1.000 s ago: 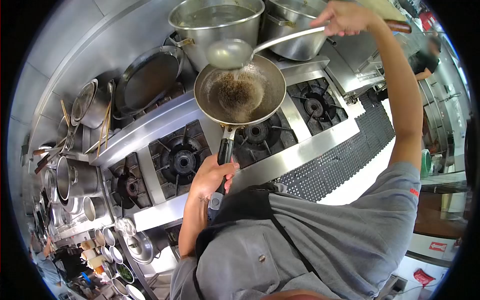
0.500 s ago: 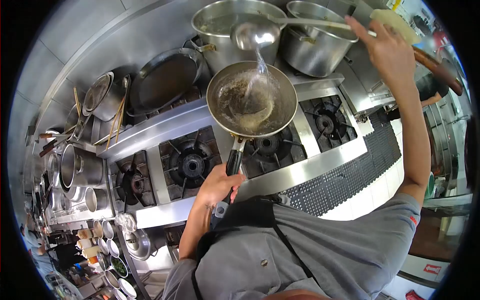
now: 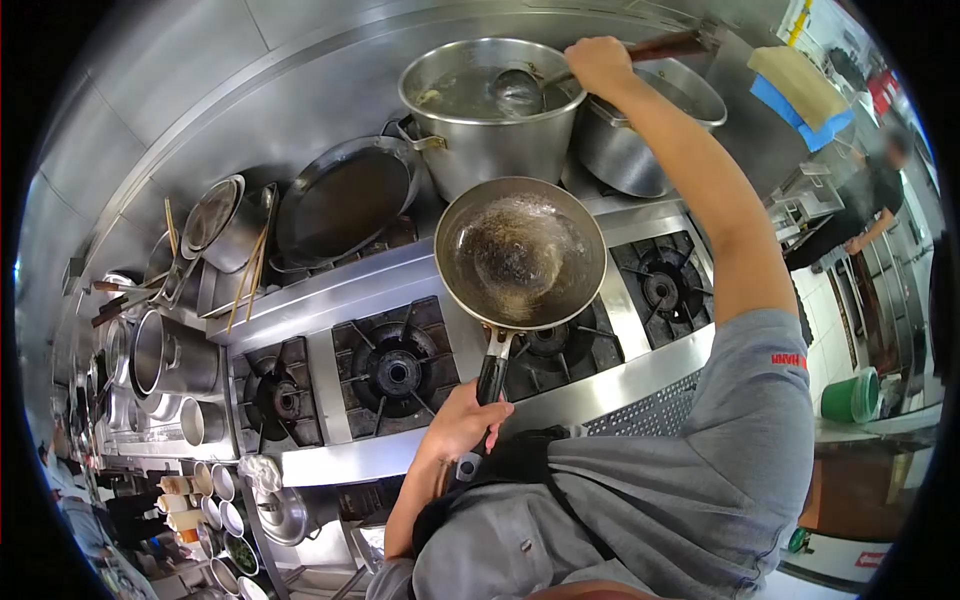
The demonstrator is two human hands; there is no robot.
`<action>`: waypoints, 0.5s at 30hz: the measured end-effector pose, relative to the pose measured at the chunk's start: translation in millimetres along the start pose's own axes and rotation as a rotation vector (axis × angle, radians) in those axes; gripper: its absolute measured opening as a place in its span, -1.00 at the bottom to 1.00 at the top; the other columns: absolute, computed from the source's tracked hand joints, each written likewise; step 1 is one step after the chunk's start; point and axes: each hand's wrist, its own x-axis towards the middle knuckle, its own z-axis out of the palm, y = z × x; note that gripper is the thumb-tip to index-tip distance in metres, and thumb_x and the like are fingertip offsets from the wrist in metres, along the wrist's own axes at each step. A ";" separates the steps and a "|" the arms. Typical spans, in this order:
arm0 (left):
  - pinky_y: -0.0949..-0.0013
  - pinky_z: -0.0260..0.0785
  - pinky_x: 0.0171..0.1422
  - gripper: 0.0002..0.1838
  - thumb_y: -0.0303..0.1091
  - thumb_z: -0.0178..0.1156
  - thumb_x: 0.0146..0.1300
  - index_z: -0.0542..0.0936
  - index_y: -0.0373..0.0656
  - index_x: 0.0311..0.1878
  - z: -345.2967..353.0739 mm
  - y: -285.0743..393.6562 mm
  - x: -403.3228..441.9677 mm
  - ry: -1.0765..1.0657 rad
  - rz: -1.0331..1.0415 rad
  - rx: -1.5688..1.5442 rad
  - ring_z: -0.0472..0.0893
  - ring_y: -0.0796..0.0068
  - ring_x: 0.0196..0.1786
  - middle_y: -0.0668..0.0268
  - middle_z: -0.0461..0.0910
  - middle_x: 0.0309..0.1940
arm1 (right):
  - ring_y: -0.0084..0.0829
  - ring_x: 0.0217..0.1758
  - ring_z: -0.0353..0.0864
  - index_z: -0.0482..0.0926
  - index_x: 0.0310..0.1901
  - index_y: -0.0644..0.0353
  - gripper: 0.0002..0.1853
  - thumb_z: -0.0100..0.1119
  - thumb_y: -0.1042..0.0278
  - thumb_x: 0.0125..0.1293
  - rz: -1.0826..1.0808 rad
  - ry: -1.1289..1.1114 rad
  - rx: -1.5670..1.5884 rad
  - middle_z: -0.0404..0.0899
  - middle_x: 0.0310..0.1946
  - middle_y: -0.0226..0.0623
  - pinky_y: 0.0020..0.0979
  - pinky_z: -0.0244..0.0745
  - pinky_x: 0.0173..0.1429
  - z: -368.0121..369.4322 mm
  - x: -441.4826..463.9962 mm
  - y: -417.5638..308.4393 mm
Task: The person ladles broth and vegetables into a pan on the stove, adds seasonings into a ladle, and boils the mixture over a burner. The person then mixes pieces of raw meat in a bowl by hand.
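Observation:
My left hand [image 3: 462, 424] is wrapped round the black handle of a frying pan [image 3: 521, 250], held over a front burner. Some clear liquid lies on the pan's worn, stained inside. My right hand [image 3: 600, 66] is closed on the long handle of a ladle [image 3: 517, 92], up by the rims of the two pots. The ladle's bowl dips into the cloudy liquid in a big stockpot [image 3: 500, 150] behind the pan. A second pot [image 3: 622, 155] stands to the right, partly behind my forearm.
Bare gas burners [image 3: 398, 372] line the stove front. A wide dark pan [image 3: 345, 205] leans at the back left, beside stacked pots [image 3: 222, 225] with chopsticks. A person [image 3: 868, 195] stands at the far right, near a green bucket [image 3: 850, 396].
The ladle has moved from pouring over the frying pan into the stockpot, and my right hand has come left with it. The stream has stopped. My left hand still holds the pan.

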 end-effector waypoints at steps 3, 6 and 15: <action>0.43 0.24 -0.65 -0.83 -0.50 0.15 0.08 0.32 -0.24 -0.37 -1.0 -1.2 4.4 -0.011 -0.025 -0.003 0.40 0.53 -0.70 0.34 0.36 -0.68 | -0.32 -0.34 0.63 0.64 -0.28 0.21 -0.75 0.32 0.34 -0.05 0.196 -0.453 0.206 0.62 -0.40 -0.24 -0.25 0.55 -0.34 -16.6 8.0 13.9; 0.43 0.23 -0.65 -0.84 -0.51 0.14 0.08 0.32 -0.23 -0.38 0.4 -3.4 8.1 -0.001 -0.048 -0.020 0.39 0.53 -0.70 0.35 0.35 -0.68 | -0.40 -0.50 0.55 0.60 -0.32 0.29 -0.78 0.31 0.39 -0.03 0.387 -0.573 0.733 0.57 -0.51 -0.27 -0.29 0.49 -0.45 -2.1 11.4 43.4; 0.44 0.22 -0.65 -0.85 -0.47 0.16 0.12 0.36 -0.23 -0.42 0.0 3.1 18.2 0.040 -0.024 -0.003 0.39 0.55 -0.70 0.37 0.36 -0.69 | -0.52 -0.56 0.40 0.62 -0.51 0.10 -0.87 0.15 0.29 0.08 0.221 -0.840 0.626 0.48 -0.57 -0.45 -0.39 0.24 -0.56 -73.1 -23.4 141.7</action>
